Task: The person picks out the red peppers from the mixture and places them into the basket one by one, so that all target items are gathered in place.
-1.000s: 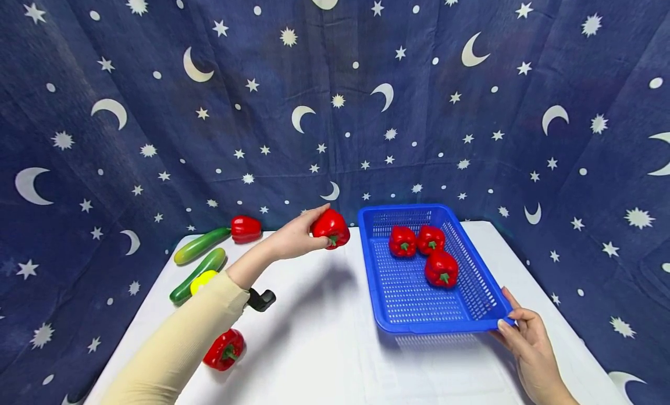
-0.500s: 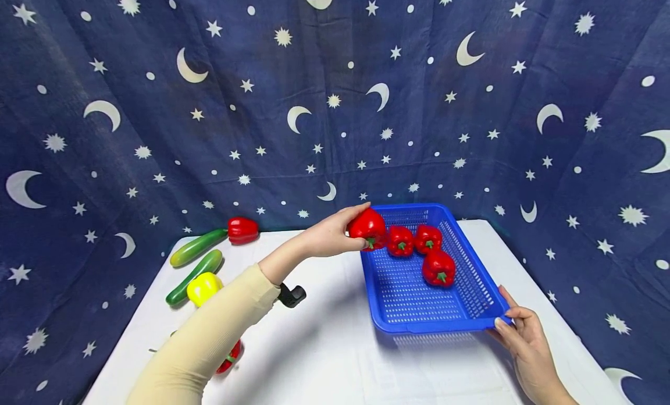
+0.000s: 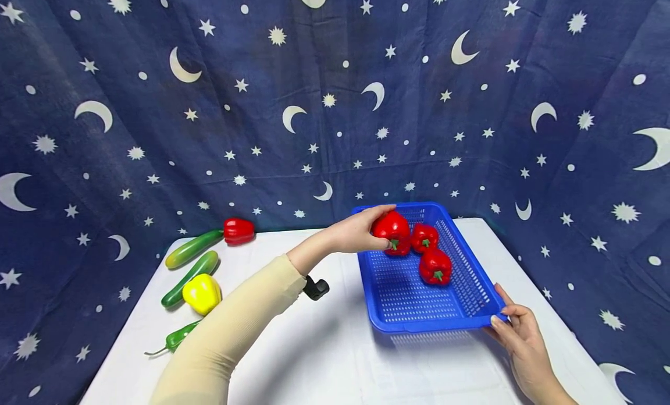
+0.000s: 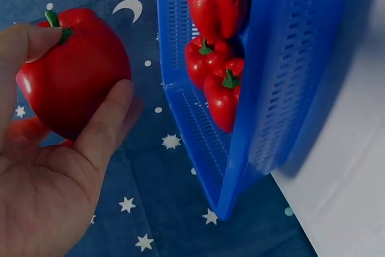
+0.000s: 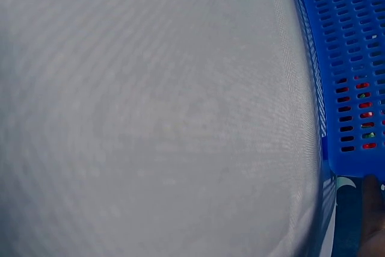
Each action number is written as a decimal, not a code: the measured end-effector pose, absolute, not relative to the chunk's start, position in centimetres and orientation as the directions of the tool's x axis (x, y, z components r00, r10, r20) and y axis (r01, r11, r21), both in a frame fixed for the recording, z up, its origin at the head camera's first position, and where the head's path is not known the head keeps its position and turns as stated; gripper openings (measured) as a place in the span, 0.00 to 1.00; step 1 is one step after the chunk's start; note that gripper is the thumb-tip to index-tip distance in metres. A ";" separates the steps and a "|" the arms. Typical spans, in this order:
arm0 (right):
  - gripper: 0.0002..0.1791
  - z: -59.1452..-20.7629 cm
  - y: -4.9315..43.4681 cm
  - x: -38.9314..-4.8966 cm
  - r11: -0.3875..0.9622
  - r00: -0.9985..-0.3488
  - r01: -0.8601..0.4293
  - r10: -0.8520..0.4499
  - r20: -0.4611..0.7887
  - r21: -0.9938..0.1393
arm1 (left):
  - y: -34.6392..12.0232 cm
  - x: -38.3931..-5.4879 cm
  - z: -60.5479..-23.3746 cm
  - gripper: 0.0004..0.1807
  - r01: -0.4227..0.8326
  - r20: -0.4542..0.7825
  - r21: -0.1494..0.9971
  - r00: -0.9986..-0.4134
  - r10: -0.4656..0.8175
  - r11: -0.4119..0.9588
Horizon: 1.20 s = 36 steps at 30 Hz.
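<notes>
My left hand (image 3: 356, 233) grips a red bell pepper (image 3: 391, 226) by its sides, with the thumb near the green stem. It is over the far left part of a blue perforated basket (image 3: 429, 326). In the left wrist view, the held bell pepper (image 4: 78, 76) looks apart from the basket wall (image 4: 255, 88). Inside the basket are three more red bell peppers; one (image 3: 435, 266) sits nearest the middle, and one is largely covered by the held pepper in the head view. My right hand (image 3: 526, 341) pinches the basket's near right corner, thumb on the rim.
On the white table's left side lie two cucumbers (image 3: 191, 279), a yellow bell pepper (image 3: 202, 294), a green pepper (image 3: 180, 335) partly behind the left sleeve, and a red bell pepper (image 3: 239, 231) at the back. A star-patterned blue cloth (image 3: 262, 102) hangs behind.
My left hand has carried the red bell pepper rightward from above the table to over the basket. The sleeve now hides a red bell pepper near the front left. My right hand keeps its hold.
</notes>
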State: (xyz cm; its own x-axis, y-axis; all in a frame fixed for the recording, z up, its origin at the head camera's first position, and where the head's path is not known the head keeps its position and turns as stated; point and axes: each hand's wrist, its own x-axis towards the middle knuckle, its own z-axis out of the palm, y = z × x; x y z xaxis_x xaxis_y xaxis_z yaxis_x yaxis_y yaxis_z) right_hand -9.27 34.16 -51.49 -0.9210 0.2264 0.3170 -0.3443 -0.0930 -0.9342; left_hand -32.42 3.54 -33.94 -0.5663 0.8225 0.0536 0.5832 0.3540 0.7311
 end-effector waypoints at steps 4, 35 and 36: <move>0.13 -51.4 34.1 -9.3 -0.092 -0.921 -0.347 0.222 0.320 -0.933 | 4.5 -32.6 -34.1 0.44 0.575 0.051 0.747 -0.551 0.833 0.335; 0.14 -51.3 34.1 -9.3 -0.106 -0.912 -0.383 0.205 0.356 -0.918 | 9.4 -33.5 -37.0 0.46 0.530 -0.164 0.708 -0.518 0.839 0.466; 0.14 -51.3 34.1 -9.3 -0.106 -0.912 -0.380 0.207 0.354 -0.919 | 9.5 -33.4 -37.2 0.46 0.548 -0.180 0.680 -0.519 0.836 0.487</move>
State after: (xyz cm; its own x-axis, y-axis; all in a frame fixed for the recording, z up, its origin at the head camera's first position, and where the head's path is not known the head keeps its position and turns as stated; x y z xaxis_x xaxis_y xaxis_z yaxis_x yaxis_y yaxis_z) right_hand -9.30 34.06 -51.31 -0.9122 0.2070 0.3536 -0.3802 -0.1059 -0.9188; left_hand -33.44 9.48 -37.19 -0.5190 0.8356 -0.1801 0.5480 0.4869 0.6802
